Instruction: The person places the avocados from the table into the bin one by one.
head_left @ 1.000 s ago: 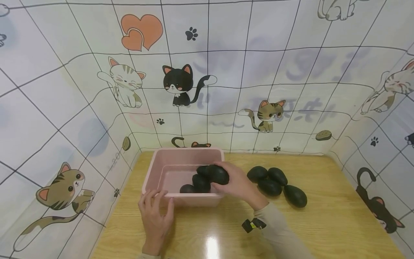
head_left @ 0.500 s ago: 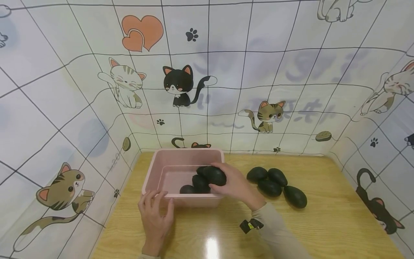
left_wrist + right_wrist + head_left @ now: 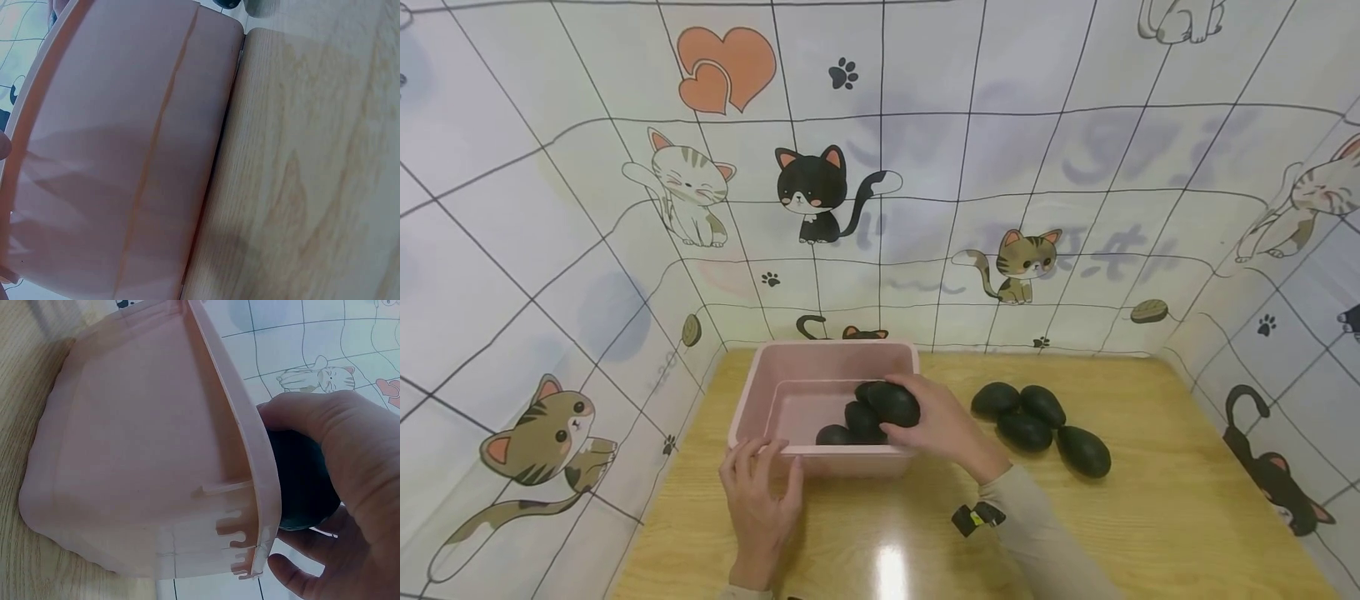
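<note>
Looking down from the head view, a pink tub (image 3: 790, 367) sits on a wooden table (image 3: 1150, 517), and everything else is placed by it. The right hand (image 3: 943, 429) reaches over the tub's right wall, fingers curled round a dark avocado (image 3: 892, 405) held above the inside of the tub. Under and beside that fruit, more avocados in the tub (image 3: 850, 427) lie against the near wall. The left hand (image 3: 762, 504) rests at the tub's near left corner, its straight fingertips touching the rim and holding nothing. Right of the tub, four loose avocados (image 3: 1037, 427) lie clustered on the table, well apart from it.

From the left wrist, the tub's outer wall (image 3: 125, 162) fills most of the frame beside the table's wood grain (image 3: 325, 175); the hand itself barely shows.

From the right wrist, the hand (image 3: 350, 481) grips the avocado (image 3: 300, 484) just inside the tub's rim (image 3: 240, 444), thumb below and fingers over the top.
</note>
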`<move>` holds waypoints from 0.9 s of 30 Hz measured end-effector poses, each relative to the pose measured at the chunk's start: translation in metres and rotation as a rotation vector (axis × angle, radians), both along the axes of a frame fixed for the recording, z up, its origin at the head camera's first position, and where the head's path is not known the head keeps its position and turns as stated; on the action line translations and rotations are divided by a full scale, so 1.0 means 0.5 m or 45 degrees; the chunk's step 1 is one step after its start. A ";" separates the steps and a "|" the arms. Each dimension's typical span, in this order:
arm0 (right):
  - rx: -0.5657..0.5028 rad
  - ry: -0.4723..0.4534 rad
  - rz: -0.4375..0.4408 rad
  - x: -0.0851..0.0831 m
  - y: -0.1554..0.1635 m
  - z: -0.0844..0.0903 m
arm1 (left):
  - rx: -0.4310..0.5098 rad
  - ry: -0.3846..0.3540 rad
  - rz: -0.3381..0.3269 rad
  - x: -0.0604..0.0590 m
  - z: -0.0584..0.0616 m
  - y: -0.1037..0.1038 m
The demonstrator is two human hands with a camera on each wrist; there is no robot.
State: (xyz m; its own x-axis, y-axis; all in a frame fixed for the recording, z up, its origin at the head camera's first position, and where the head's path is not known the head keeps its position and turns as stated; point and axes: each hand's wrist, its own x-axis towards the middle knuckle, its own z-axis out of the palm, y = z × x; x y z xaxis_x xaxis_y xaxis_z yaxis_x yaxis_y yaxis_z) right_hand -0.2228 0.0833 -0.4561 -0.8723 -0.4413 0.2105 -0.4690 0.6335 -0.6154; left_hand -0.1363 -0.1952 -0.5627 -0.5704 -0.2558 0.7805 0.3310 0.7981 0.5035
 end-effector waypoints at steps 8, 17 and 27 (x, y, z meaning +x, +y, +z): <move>0.006 0.038 0.000 0.000 -0.012 -0.004 | 0.002 -0.010 0.000 0.001 0.003 -0.001; 0.030 0.088 -0.020 0.000 -0.018 -0.018 | -0.001 -0.046 0.004 0.003 0.004 0.000; 0.011 0.097 -0.010 0.003 -0.021 -0.026 | -0.002 -0.012 0.000 0.003 0.002 -0.001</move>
